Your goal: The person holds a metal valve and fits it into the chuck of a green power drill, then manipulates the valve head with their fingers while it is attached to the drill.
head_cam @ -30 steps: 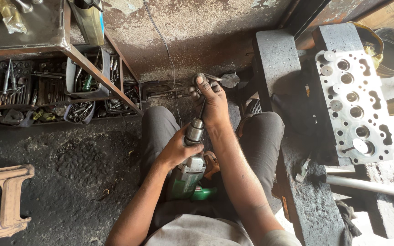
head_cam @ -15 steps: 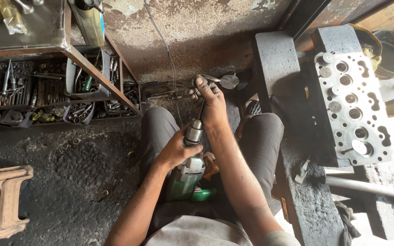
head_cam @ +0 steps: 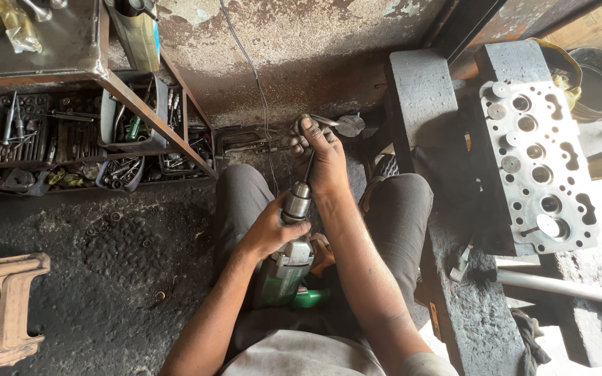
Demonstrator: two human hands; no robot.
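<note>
Left hand (head_cam: 267, 230) grips green drill (head_cam: 286, 268); right hand (head_cam: 325, 157) holds valve (head_cam: 306, 146)

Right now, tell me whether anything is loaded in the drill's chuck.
Loaded. A thin rod runs from the drill chuck into the right hand; the left hand grips the chuck.

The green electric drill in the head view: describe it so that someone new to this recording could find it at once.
Start at the seated person's grey-trousered knees in the middle of the picture. Between them lies the green electric drill, its silver chuck pointing away, with the left hand wrapped round it just below the chuck and the right hand at the far end of a thin rod. It is the only green tool in the lap.
</note>
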